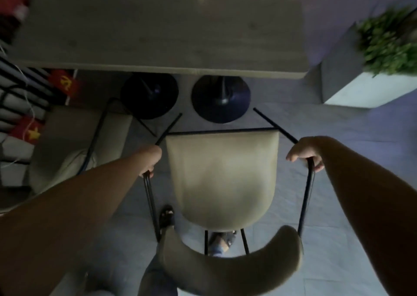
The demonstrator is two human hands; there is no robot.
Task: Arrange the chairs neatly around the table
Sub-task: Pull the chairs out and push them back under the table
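A cream-seated chair (222, 178) with a thin black metal frame stands right below me, its curved backrest (237, 264) nearest to me. My left hand (151, 160) is closed around the left arm rail. My right hand (304, 152) grips the right arm rail. The chair faces the pale table (158, 38), whose near edge lies just beyond the seat's front. A second cream chair (90, 137) sits to the left, partly under the table.
Two dark round table bases (221, 99) stand on the floor under the table edge. A grey planter box (352, 88) with green leaves is at the right. Red flags (65, 83) and a railing line the left side. My sandalled feet (167, 216) are beneath the chair.
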